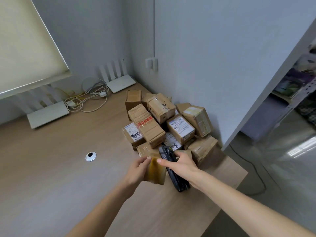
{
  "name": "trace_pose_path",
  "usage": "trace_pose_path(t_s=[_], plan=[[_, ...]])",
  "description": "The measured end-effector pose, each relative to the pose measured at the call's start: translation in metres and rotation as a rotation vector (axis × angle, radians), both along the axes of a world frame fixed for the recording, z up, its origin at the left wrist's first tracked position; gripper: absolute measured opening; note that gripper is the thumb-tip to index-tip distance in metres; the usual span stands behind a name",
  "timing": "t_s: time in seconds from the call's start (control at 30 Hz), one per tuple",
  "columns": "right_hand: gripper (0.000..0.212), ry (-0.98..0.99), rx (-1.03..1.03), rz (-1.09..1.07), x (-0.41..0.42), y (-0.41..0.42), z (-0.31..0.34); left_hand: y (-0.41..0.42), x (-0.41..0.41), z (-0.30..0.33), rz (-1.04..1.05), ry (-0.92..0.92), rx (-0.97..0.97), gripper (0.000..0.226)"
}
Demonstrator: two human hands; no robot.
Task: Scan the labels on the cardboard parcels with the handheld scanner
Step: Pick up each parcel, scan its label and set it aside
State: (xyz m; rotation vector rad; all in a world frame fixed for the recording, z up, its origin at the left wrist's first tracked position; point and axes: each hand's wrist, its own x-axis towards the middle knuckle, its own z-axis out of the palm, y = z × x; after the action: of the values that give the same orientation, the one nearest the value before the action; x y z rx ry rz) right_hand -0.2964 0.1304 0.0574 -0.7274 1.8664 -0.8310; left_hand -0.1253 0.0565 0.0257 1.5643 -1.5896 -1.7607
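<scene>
On the wooden desk [68, 168] the parcel pile [164, 120] sits against the wall. My left hand [137, 170] grips a small taped parcel [154, 171]; my right hand [183, 165] clasps the black scanner [169, 161], touching the parcel's right side.

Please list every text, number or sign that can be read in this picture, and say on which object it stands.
Red printed characters on the tape of the long parcel: too blurred to read.
Black handwritten characters on the left labelled parcel: not legible.
Barcode and small print on the right labelled parcel: too small.
Handwriting on the label behind the scanner: not legible.
Nothing reads clearly.
</scene>
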Motion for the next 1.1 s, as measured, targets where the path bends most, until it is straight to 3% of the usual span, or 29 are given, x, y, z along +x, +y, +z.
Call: trace_pose_path(t_s=[0.37, 0.5, 0.6, 0.73, 0.87, 0.97, 1.03, 1.1], plan=[[0.102, 0.104, -0.164, 0.056, 0.049, 0.063, 0.091, 0.053, 0.049, 0.099, 0.124, 0.253, -0.126, 0.026], [0.111, 0.171, -0.215, 0.120, 0.057, 0.078, 0.125, 0.073, 0.065, 0.132, 0.172, 0.319, -0.099, 0.060], [0.107, 0.180, -0.257, 0.155, 0.058, 0.089, 0.148, 0.089, 0.080, 0.155, 0.190, 0.334, -0.069, 0.086], [0.069, 0.158, -0.330, 0.201, 0.066, 0.105, 0.178, 0.122, 0.098, 0.182, 0.197, 0.374, -0.128, 0.061], [0.046, 0.160, -0.408, 0.217, 0.089, 0.125, 0.194, 0.157, 0.117, 0.202, 0.182, 0.437, -0.349, 0.065], [0.041, 0.155, -0.448, 0.247, 0.105, 0.138, 0.202, 0.177, 0.132, 0.217, 0.231, 0.355, -0.477, 0.071], [0.044, 0.163, -0.472, 0.266, 0.114, 0.144, 0.206, 0.185, 0.145, 0.223, 0.291, 0.345, -0.463, 0.078], [0.049, 0.139, -0.488, 0.287, 0.125, 0.148, 0.211, 0.192, 0.160, 0.226, 0.319, 0.417, -0.455, 0.066]])
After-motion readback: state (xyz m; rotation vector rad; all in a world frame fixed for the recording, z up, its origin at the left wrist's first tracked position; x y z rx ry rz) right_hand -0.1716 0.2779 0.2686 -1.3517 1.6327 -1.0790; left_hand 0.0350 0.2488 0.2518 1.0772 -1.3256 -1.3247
